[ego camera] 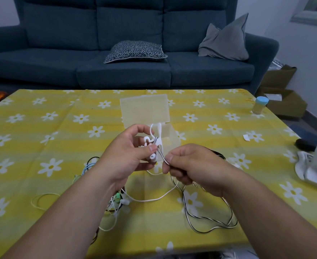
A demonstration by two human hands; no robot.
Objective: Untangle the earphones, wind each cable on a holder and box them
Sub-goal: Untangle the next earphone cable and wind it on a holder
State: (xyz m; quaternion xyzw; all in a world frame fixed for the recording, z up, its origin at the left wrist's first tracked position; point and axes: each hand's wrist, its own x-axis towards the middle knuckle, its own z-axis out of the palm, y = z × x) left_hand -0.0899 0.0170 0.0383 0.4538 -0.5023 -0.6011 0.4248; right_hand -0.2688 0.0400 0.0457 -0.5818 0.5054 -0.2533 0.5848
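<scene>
My left hand (127, 156) grips a white cable holder (158, 136) together with white earbuds (152, 156), above the table's middle. My right hand (189, 165) pinches the black-and-white cable (162, 157) just right of the holder. That cable runs taut from the holder to my right fingers, then hangs down and loops on the cloth (210, 224). Behind the hands stands a clear plastic box (170, 135) with its lid (144, 109) open and upright. A tangle of other earphones (116, 200), green, blue and white, lies under my left wrist.
The table wears a yellow daisy-print cloth (41, 146). A small jar with a blue cap (259, 105) stands at the far right edge. A white fan base (315, 165) and a black object (305, 143) sit at the right. A blue sofa (116, 53) lies behind.
</scene>
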